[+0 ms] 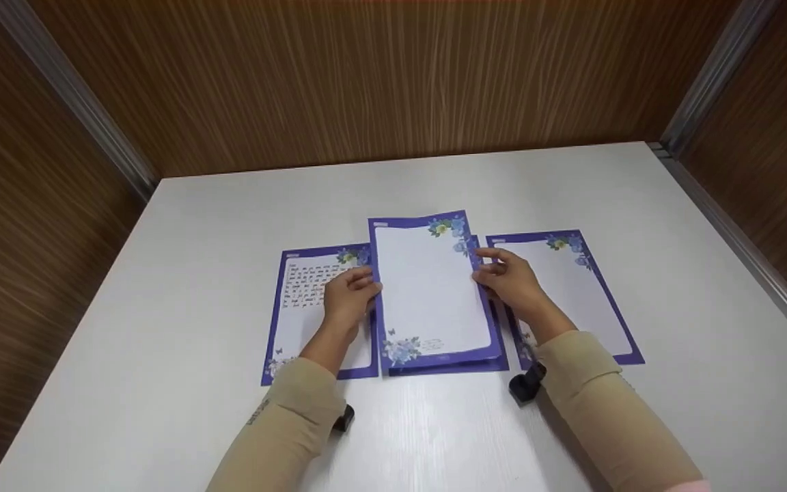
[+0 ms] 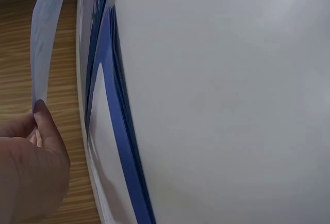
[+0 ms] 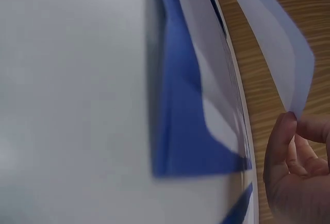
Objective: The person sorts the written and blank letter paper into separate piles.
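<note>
Both hands pinch one sheet of letter paper (image 1: 431, 287) by its long side edges. It is white with a purple border and blue flowers in two corners. My left hand (image 1: 349, 298) grips the left edge, and my right hand (image 1: 513, 283) grips the right edge, thumbs toward me. The held sheet is raised over another purple-bordered sheet (image 1: 448, 369), mostly hidden beneath it. In the left wrist view, the held paper (image 2: 46, 44) curves up from the fingertips (image 2: 41, 108). In the right wrist view it bends above the right hand (image 3: 299, 167).
A matching sheet with lines of writing (image 1: 322, 328) lies to the left, partly under the left hand. Another bordered sheet (image 1: 578, 301), blank in its visible middle, lies to the right. The white table (image 1: 182, 287) meets wood-grain panels (image 1: 366, 82) at the back and sides.
</note>
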A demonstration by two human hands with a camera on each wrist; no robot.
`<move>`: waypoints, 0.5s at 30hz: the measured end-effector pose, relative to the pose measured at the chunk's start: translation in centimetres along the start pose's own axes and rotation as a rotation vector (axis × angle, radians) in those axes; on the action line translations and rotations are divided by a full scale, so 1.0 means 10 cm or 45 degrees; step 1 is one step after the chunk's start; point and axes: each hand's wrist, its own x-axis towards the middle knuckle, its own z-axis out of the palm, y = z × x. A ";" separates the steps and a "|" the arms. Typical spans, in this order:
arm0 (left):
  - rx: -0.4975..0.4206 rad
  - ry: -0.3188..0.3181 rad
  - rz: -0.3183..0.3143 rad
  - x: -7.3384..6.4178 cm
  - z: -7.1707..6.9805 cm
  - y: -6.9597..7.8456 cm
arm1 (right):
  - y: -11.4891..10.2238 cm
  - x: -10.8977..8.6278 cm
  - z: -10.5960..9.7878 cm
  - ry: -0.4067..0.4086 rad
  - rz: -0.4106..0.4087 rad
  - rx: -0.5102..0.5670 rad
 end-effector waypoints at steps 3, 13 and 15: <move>-0.005 -0.011 0.013 -0.01 0.10 -0.01 | 0.03 0.00 -0.11 -0.017 -0.001 -0.019; 0.013 -0.043 -0.001 -0.07 0.43 -0.03 | 0.14 -0.02 -0.48 -0.040 0.005 -0.077; 0.019 -0.048 -0.001 -0.09 0.49 -0.04 | 0.17 -0.03 -0.56 -0.050 0.011 -0.079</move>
